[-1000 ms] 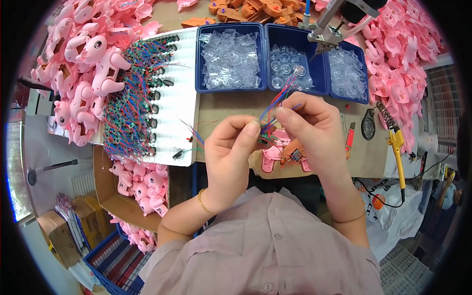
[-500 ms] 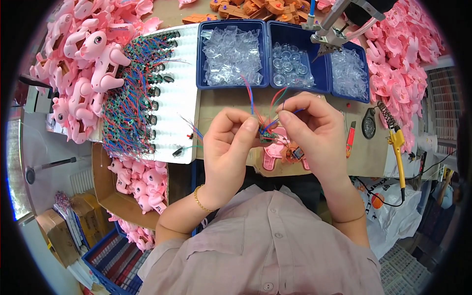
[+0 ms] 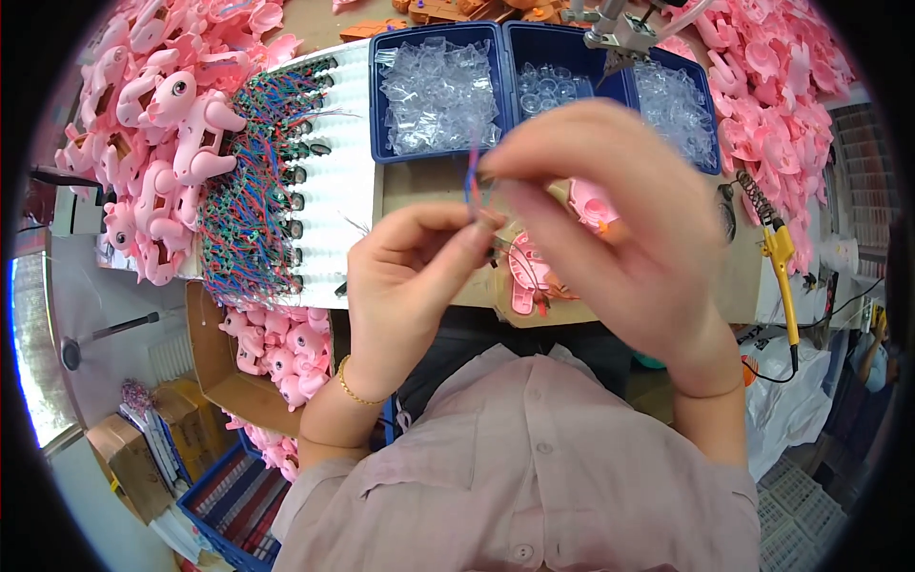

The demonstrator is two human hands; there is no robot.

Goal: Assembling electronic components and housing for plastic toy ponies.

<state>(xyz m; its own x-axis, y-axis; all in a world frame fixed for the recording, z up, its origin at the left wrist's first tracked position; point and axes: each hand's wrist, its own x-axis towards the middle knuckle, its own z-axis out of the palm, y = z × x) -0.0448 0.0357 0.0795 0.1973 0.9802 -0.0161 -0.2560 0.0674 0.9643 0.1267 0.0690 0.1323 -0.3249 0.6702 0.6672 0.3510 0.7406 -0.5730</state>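
Note:
My left hand pinches a small bundle of red and blue wires, which stands up from between thumb and forefinger. Blurred by motion, my right hand reaches across with its thumb and forefinger at those wires; its grip is unclear. Beneath the hands lies an open pink toy shell with thin wires and small parts, partly covered by my right hand. Another pink shell part shows behind the right hand.
A white ridged tray carries many wired parts. Blue bins of clear plastic pieces stand behind. Pink toy bodies pile up left, pink shells right. A yellow soldering iron hangs at right. A cardboard box holds pink toys.
My right hand has lifted and swung left over the wires, blurring. The left hand has shifted slightly left, and the wires are now gathered into an upright bundle. The view has tilted slightly.

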